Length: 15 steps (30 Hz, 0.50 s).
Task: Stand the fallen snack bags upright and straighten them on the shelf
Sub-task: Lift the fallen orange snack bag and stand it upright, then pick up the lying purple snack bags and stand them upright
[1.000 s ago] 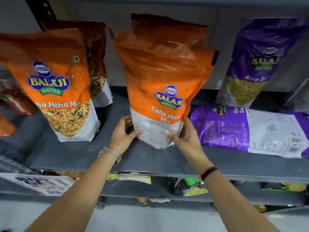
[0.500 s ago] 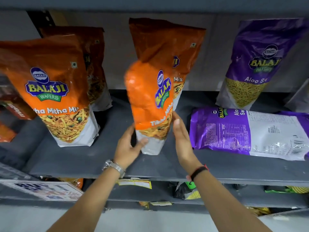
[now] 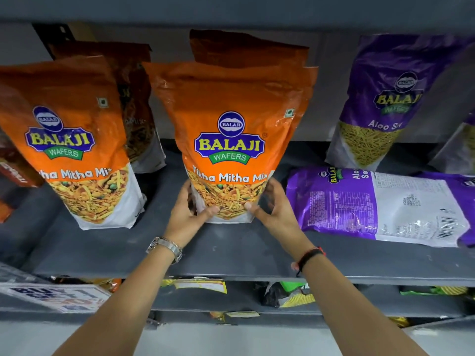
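An orange Tikha Mitha Mix bag (image 3: 228, 119) stands upright in the middle of the grey shelf (image 3: 231, 253), its front facing me. My left hand (image 3: 189, 210) grips its lower left corner and my right hand (image 3: 273, 208) grips its lower right corner. Another orange bag (image 3: 246, 44) stands right behind it. To the right a purple Aloo Sev bag (image 3: 380, 204) lies flat on its front, back label up. A second purple Aloo Sev bag (image 3: 388, 98) stands upright behind it.
An upright orange bag (image 3: 69, 140) stands at the left with a darker one (image 3: 133, 104) behind it. Red packets (image 3: 12, 173) show at the far left edge. Lower shelves hold more packets (image 3: 288, 295) and a printed sign (image 3: 51, 295).
The orange bag turned in my hands from back-facing, through edge-on, to front-facing and now stands on the shelf. Both hands stayed at its base.
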Available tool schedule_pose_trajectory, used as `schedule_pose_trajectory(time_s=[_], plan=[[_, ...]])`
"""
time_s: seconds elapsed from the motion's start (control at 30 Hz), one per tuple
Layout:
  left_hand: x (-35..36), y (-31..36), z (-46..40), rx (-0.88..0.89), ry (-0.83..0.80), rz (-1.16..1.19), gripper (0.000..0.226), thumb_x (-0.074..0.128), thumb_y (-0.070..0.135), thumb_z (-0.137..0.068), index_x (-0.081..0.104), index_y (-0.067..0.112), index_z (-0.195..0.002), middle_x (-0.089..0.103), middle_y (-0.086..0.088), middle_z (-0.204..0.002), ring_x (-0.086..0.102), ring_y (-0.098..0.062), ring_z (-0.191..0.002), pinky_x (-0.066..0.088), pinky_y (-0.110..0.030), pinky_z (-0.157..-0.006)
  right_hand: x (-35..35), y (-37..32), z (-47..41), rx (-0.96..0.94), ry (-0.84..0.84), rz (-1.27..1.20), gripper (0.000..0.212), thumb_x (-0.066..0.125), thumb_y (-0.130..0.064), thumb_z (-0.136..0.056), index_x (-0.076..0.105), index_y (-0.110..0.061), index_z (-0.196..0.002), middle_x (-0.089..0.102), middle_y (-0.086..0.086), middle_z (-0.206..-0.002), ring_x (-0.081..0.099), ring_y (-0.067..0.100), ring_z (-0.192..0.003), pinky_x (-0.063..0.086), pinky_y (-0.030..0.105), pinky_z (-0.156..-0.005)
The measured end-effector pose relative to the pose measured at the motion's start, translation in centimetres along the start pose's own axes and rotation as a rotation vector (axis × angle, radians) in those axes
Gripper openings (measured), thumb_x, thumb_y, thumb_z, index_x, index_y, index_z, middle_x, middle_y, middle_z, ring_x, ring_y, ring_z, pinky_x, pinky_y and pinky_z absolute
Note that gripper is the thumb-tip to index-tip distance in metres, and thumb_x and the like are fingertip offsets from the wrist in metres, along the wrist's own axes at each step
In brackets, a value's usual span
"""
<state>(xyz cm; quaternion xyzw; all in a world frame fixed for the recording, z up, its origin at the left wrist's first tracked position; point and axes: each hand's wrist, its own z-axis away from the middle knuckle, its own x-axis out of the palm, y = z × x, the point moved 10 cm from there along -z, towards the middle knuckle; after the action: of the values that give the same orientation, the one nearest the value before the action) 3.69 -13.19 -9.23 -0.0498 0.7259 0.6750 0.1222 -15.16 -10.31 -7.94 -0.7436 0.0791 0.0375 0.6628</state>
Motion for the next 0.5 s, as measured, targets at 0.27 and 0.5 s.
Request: schedule_pose_trajectory(time_s=[0.27, 0.5], plan=[[1.2, 8.3, 6.2, 0.543, 0.464, -0.435, 0.070, 0.050, 0.042, -0.079, 0.021, 0.015, -0.137, 0.023, -0.015, -0.147, 0.019, -0.021, -0.134, 0.020, -0.049, -0.109, -5.3, -3.5, 0.5, -0.056, 0.057, 0.180, 0.074, 0.072, -0.019, -0.074, 0.030, -0.015, -0.136, 0.043, -0.008, -0.130, 0.041, 0.008, -0.120, 0.037, 0.012, -0.094], [17.4, 6.8, 5.8, 0.198, -0.038, -0.404, 0.024, 0.060, 0.034, -0.080, 0.064, 0.011, -0.079, 0.072, -0.008, -0.066, 0.065, -0.024, -0.062, 0.054, -0.040, -0.064, -23.7, -5.5, -0.1, -0.011, 0.055, 0.725, 0.036, 0.065, -0.013, -0.081, 0.058, -0.007, -0.116, 0.062, 0.015, -0.122, 0.057, 0.027, -0.113, 0.041, 0.023, -0.097]])
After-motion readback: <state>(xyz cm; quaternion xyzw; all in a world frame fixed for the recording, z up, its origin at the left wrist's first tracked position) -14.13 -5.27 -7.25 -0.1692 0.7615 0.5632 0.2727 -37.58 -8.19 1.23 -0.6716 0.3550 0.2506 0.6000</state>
